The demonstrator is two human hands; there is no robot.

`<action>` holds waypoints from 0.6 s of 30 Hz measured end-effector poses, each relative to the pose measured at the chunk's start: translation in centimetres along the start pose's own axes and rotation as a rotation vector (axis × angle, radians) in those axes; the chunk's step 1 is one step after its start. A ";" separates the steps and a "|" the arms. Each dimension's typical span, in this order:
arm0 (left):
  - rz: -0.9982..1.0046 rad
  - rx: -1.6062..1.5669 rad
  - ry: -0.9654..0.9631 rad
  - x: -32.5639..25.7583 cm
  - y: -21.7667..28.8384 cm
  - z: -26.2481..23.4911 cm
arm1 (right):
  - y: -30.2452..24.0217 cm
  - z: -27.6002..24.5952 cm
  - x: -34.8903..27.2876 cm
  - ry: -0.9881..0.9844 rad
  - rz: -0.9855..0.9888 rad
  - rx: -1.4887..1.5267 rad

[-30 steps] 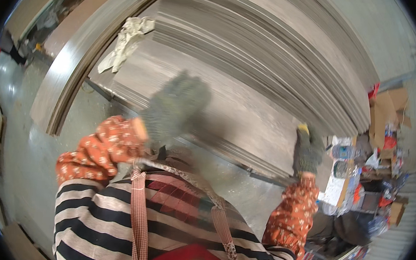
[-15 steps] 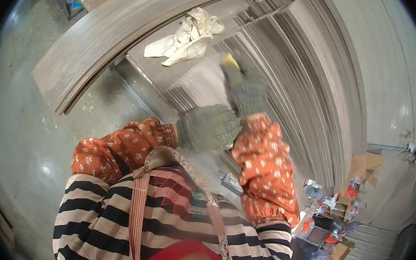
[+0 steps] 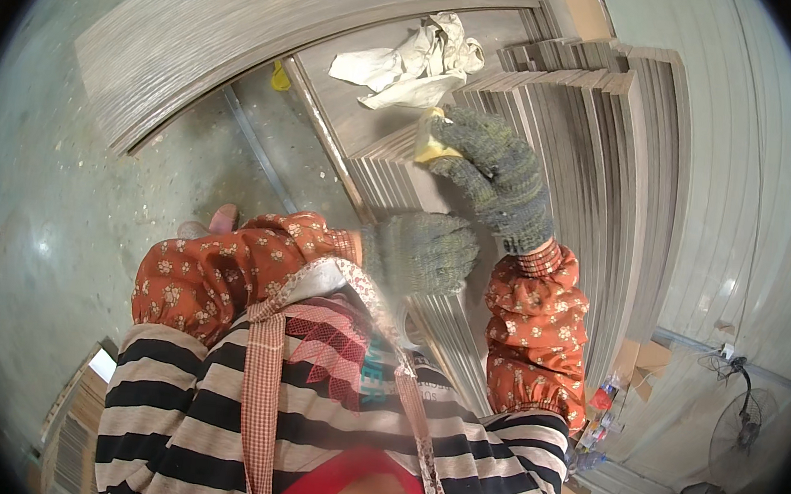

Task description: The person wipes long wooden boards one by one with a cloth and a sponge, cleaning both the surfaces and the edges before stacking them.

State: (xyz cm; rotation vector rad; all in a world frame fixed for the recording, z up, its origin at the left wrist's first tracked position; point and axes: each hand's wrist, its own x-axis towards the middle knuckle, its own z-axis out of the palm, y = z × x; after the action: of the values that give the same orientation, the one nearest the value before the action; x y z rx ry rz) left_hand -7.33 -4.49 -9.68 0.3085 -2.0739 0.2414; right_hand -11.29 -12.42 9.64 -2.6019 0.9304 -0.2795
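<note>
Gloves on both hands. We see the right hand (image 3: 496, 176), upper centre of frame, grasping a yellow sponge (image 3: 431, 137) pressed against the stacked grey boards (image 3: 601, 152). Left hand (image 3: 419, 252), centre frame, is clenched into a fist against a board. White rags (image 3: 412, 60) lie just above the sponge, on the boards.

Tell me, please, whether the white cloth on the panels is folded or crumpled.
Crumpled: the white cloth lies bunched in loose, uneven folds on the grey panels, beyond the right hand.
</note>
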 end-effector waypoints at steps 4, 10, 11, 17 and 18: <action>-0.004 0.056 -0.033 -0.2 0.2 -0.1 | -0.1 0.5 0.4 -0.135 -0.142 -0.191; -0.106 -0.117 -0.029 0.6 0.0 -1.1 | 0.8 -1.1 2.5 -0.178 -0.064 -0.459; -0.129 -0.129 -0.018 0.8 -0.1 -1.3 | -0.1 -1.0 2.6 -0.187 -0.037 -0.367; -0.160 -0.191 -0.075 0.6 0.2 -0.4 | 0.1 -1.0 3.0 -0.258 -0.126 -0.565; -0.159 -0.197 -0.088 0.4 0.3 0.2 | 0.3 -1.1 3.0 -0.262 -0.104 -0.593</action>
State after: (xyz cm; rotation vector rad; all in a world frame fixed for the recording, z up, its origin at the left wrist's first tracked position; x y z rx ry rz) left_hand -7.73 -4.33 -9.46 0.3667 -2.1274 -0.0731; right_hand -9.48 -14.87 10.71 -3.1174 0.8829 0.3646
